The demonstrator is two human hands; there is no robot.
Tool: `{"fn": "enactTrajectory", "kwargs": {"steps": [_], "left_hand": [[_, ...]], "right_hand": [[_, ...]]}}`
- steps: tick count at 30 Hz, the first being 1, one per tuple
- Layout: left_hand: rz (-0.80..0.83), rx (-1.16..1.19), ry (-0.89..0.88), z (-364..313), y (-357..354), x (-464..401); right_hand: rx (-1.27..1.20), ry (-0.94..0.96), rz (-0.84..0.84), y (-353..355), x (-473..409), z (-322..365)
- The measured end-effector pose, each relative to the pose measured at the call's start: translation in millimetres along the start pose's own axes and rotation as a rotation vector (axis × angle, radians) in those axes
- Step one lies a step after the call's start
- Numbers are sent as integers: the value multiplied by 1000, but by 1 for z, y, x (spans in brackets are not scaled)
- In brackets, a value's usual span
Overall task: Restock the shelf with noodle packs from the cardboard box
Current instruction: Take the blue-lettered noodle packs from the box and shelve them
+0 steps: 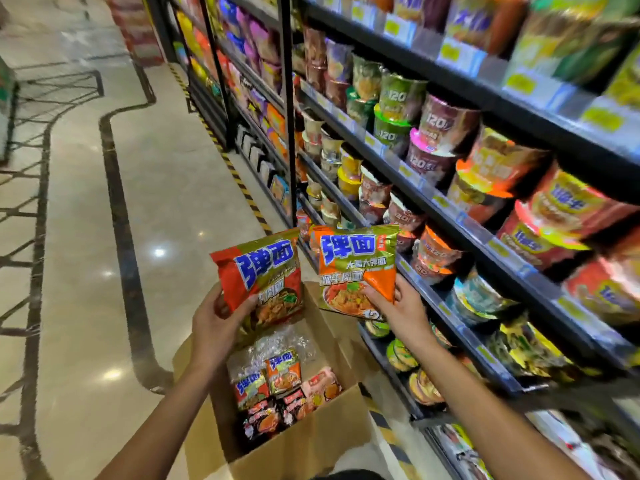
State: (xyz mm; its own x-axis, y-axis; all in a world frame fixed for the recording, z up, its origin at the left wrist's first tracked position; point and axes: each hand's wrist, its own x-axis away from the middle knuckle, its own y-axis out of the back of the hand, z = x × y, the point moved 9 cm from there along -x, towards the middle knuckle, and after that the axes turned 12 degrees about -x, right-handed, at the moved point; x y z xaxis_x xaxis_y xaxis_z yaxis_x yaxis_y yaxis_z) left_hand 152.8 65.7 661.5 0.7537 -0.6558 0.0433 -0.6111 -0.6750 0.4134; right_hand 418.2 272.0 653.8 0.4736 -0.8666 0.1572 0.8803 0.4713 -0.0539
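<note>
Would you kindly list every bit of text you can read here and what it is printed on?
"弹面": red noodle pack in left hand.
"弹面", "大弹面": orange noodle pack in right hand.
"120": noodle cups on the shelf.
Price tags and packs in the cardboard box: too blurred.

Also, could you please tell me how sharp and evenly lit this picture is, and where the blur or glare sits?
Head view: the two noodle packs, red and orange, are sharp enough to read; the shelf of cup noodles smears into blur toward the right edge; wide-angle distortion bends the floor lines; ceiling lights glare as bright spots on the polished floor; the cardboard box is fairly clear.
</note>
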Motion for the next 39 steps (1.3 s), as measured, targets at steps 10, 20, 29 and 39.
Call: {"fn": "enactTrajectory", "kwargs": {"steps": [10,20,29,39], "left_hand": [[256,139,-235,-101,-10,34],[613,274,-401,-238,-128,149],[856,341,-611,-346,-233,365],[1048,417,-705,-412,-325,635]], "right_hand": [[-122,126,-297,64,135,83],[-108,281,-697,212,331,156],[-68,450,-929,346,581,187],[16,546,-1196,468,859,186]]}}
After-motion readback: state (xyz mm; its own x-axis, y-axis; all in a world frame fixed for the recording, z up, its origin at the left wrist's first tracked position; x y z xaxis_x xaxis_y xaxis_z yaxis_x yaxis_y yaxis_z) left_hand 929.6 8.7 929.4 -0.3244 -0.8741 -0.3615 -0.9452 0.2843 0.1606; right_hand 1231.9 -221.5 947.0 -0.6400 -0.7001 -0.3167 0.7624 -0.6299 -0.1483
